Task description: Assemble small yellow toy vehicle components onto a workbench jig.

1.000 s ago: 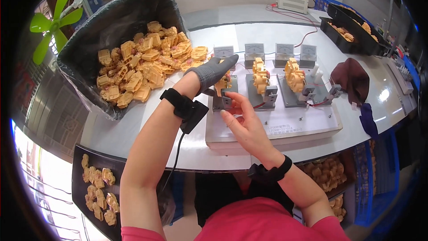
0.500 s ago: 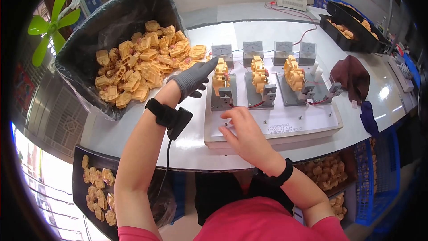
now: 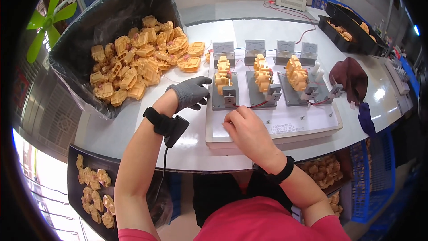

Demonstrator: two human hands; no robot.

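Note:
My left hand point(image 3: 189, 93), in a grey glove, is open beside the leftmost grey stand point(image 3: 217, 102), its fingers reaching toward it. A yellow plastic gear housing point(image 3: 222, 76) sits upright on that stand, apart from the glove. My bare right hand point(image 3: 250, 130) is closed over the front left of the white test board point(image 3: 285, 139); its fingertips hide whatever they grip. Two more yellow housings, a middle one point(image 3: 263, 73) and a right one point(image 3: 296, 73), stand on their own grey stands. Behind them is a row of analog meters point(image 3: 255, 47). Small switches point(image 3: 302, 118) line the board's front.
A black lined bin point(image 3: 73, 58) heaped with yellow housings stands at the left, several spilling onto the table. Right of the board lie a maroon cloth point(image 3: 350, 78) and black trays point(image 3: 339, 33). A white power box point(image 3: 290, 0) sits behind. Below the edge is another tray point(image 3: 76, 192).
My left hand has drawn back from the leftmost housing, toward me. The fingers of my right hand, parted before, have curled closed at the board's front left.

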